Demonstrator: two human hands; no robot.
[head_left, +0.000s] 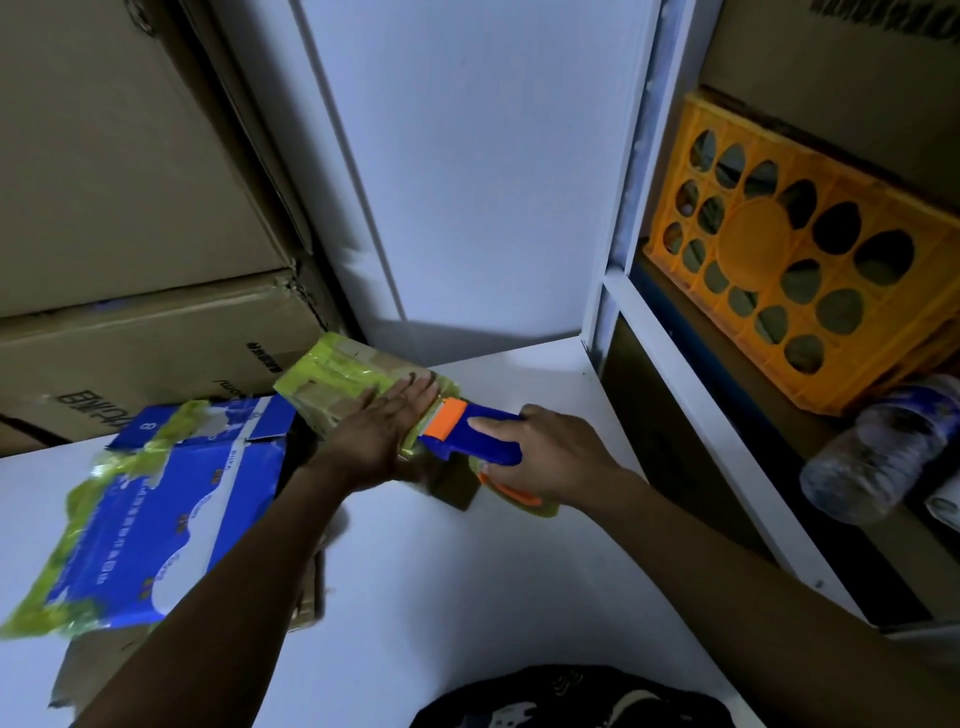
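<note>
The left hand is pressing flat, fingers straight, on the taped box at the back of the counter, while the right hand is gripping the tape dispenser against it.

Dim, bluish light fell on a white bench set against a white wall. Stacked cardboard boxes rose beyond the left hand; a shelf unit holding an orange crate stood past the right hand.
</note>
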